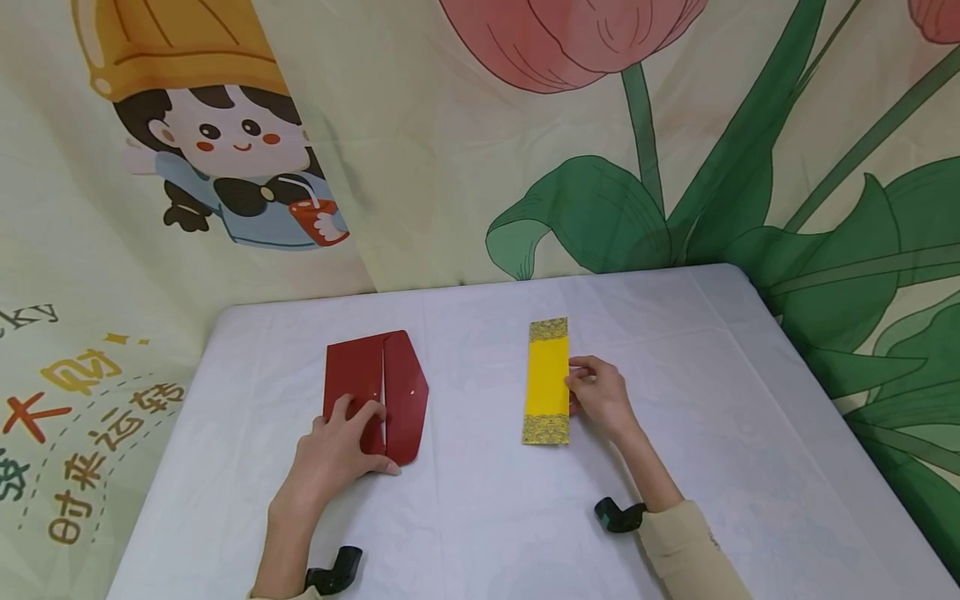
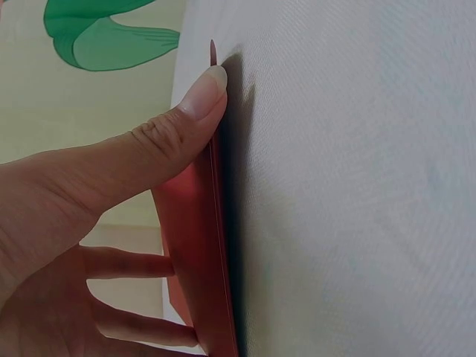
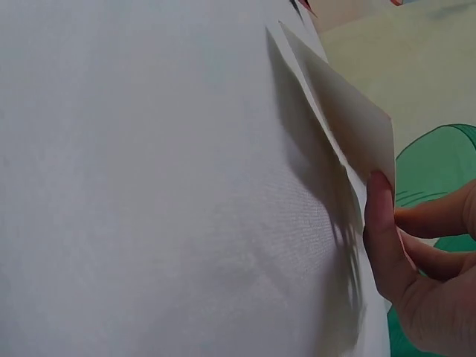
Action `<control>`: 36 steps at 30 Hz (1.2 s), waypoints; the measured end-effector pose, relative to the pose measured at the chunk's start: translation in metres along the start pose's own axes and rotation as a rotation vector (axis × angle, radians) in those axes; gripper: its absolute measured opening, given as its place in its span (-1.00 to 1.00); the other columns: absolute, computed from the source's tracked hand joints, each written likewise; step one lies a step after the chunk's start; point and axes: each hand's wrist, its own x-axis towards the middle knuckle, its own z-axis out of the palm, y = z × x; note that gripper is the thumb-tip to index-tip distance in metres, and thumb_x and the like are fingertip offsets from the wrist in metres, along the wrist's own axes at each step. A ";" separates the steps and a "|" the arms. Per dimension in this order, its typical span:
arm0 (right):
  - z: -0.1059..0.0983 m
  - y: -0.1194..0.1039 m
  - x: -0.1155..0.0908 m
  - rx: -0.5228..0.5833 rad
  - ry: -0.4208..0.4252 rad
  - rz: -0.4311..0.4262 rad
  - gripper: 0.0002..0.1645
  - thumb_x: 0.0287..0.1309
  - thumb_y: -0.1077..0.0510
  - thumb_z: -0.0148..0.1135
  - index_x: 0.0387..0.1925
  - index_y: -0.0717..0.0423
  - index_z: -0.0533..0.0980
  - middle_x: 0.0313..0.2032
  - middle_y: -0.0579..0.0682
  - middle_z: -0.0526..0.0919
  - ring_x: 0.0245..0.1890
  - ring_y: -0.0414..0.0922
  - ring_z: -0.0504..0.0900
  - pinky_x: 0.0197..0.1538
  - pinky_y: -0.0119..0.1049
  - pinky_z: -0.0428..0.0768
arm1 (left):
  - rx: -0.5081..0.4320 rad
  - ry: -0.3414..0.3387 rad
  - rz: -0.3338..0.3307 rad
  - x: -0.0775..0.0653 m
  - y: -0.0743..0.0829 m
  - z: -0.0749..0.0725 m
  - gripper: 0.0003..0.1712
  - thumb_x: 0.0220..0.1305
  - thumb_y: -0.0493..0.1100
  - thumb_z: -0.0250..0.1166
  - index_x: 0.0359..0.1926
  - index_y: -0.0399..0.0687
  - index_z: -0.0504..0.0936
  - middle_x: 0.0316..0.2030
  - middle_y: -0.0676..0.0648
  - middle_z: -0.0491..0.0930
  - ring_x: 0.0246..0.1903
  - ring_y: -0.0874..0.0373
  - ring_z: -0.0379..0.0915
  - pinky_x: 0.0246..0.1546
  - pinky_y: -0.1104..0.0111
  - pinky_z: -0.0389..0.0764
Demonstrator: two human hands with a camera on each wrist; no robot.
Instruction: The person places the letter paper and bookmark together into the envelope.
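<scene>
A red envelope (image 1: 352,367) lies at the left of the table, its pointed flap spread to the right and a narrow pale slit along its mouth. My left hand (image 1: 341,442) holds it, thumb (image 2: 201,100) along its near edge and fingers on its upper face. To the right, my right hand (image 1: 600,392) pinches the right edge of a yellow card strip (image 1: 547,375) with patterned gold bands at both ends. The strip's pale back (image 3: 349,111) faces the right wrist view, tilted up from the cloth; some fingertips are hidden behind it.
A white cloth covers the table (image 1: 480,517). Behind it hangs a printed backdrop (image 1: 420,167) with a cartoon figure, tulips and leaves. Black wrist devices (image 1: 621,515) sit near both wrists.
</scene>
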 end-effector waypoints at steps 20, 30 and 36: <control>0.018 -0.008 -0.002 0.028 -0.035 0.001 -0.59 0.26 0.19 0.22 0.14 0.09 0.47 -0.11 0.10 0.58 -0.40 -0.05 0.61 -0.40 -0.33 0.66 | 0.008 -0.002 0.000 0.000 0.001 -0.001 -0.11 -0.27 0.25 0.59 0.12 0.14 0.45 0.27 -0.36 0.23 -0.01 -0.48 0.33 -0.25 -0.22 0.52; 0.031 -0.018 -0.002 0.044 -0.058 -0.013 -0.62 0.26 0.18 0.22 0.11 0.07 0.49 -0.13 0.07 0.60 -0.38 -0.06 0.61 -0.40 -0.31 0.65 | 0.005 -0.010 -0.002 0.001 -0.002 -0.002 -0.08 -0.29 0.28 0.59 0.15 0.15 0.44 0.27 -0.34 0.23 -0.03 -0.46 0.36 -0.26 -0.24 0.50; 0.040 -0.021 -0.005 0.044 -0.062 -0.015 -0.63 0.25 0.19 0.22 0.10 0.05 0.50 -0.15 0.05 0.61 -0.37 -0.07 0.60 -0.40 -0.33 0.63 | -0.005 -0.024 -0.005 0.000 0.000 -0.005 -0.05 -0.28 0.28 0.59 0.18 0.12 0.44 0.29 -0.34 0.21 -0.03 -0.47 0.36 -0.23 -0.24 0.50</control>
